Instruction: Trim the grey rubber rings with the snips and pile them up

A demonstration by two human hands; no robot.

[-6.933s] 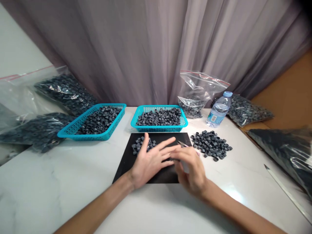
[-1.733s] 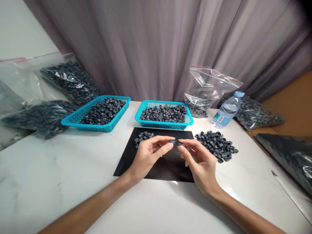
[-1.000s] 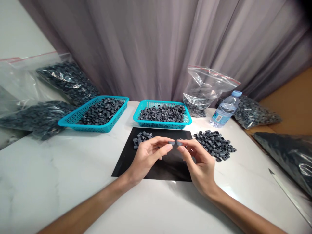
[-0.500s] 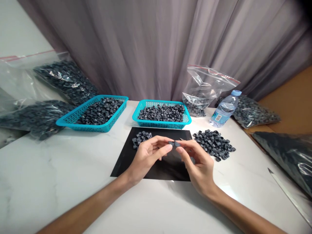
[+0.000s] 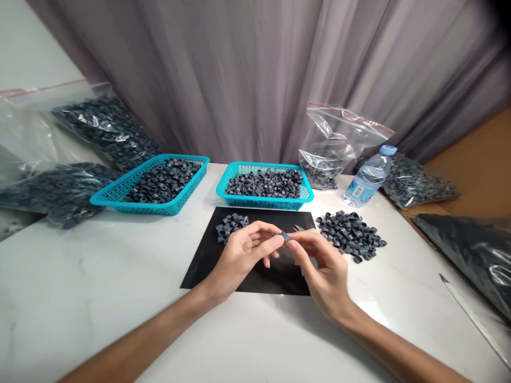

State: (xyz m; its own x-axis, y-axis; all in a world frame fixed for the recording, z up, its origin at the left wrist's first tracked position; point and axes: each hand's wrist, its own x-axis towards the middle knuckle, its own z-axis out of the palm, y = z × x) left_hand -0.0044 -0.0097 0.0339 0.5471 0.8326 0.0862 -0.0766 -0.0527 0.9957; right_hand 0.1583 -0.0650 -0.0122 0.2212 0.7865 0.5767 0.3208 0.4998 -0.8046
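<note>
My left hand [image 5: 243, 255] and my right hand [image 5: 325, 268] meet above a black mat [image 5: 207, 260], and their fingertips pinch one small dark grey ring [image 5: 285, 236] between them. A thin metal tip [image 5: 297, 229] sticks out from my right hand's fingers. A small heap of grey rings [image 5: 229, 224] lies on the mat's far left corner, just beyond my left hand. A bigger loose pile of rings [image 5: 349, 236] rests on the white table to the right of the mat.
Two teal baskets [image 5: 115, 194] [image 5: 223, 183] full of rings stand behind the mat. Clear bags of rings [image 5: 104, 125] [image 5: 331, 154] [image 5: 415, 183] line the back, against a grey curtain. A water bottle [image 5: 369, 178] stands at the right. A metal blade [image 5: 471, 314] lies near the right edge.
Earlier my hands lay over the mat; they lifted, each pinching a ring piece. Over the last second the fingertips closed together, and the two pieces now appear as one ring.
</note>
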